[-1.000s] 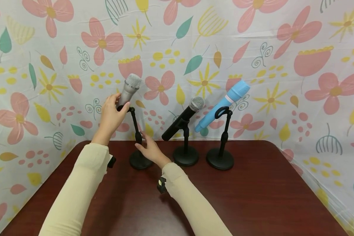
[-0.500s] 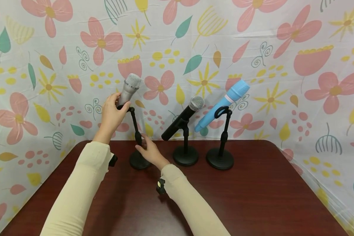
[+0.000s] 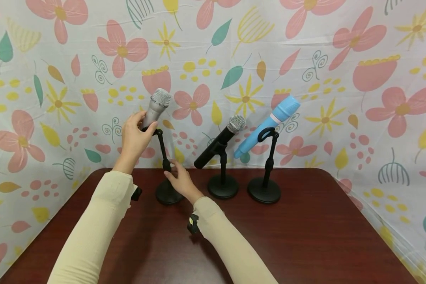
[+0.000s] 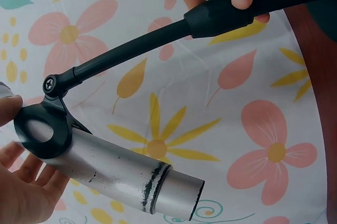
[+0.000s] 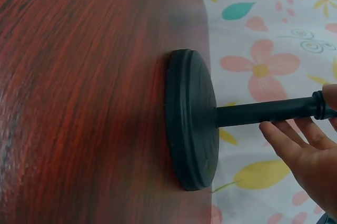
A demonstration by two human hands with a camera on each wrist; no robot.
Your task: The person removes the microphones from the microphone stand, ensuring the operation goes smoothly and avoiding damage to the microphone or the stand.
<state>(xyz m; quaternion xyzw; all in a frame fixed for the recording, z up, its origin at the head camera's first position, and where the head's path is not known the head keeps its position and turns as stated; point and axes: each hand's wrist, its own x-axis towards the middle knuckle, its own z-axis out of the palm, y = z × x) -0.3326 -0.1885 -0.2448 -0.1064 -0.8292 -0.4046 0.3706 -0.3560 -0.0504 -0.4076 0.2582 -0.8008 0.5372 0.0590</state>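
Observation:
A silver microphone (image 3: 155,109) leans, mesh head up, in the ring clip (image 4: 45,129) of the leftmost black desk stand (image 3: 162,148). My left hand (image 3: 133,136) holds its body at the clip, thumb in front and fingers behind. In the left wrist view the lower end of the microphone pokes out past the ring. Lower down, my right hand (image 3: 182,182) pinches the stand's pole around the collar (image 4: 218,18), with the thumb showing on it. The round stand base (image 5: 192,124) sits flat on the table, seen edge-on in the right wrist view.
Right of the hands, a black microphone (image 3: 216,148) rests tilted in a second stand (image 3: 223,185). Beyond it a light blue microphone (image 3: 268,128) leans in a third stand (image 3: 265,189). The stands line the back of the dark red table (image 3: 305,236), before a flowered cloth (image 3: 340,98).

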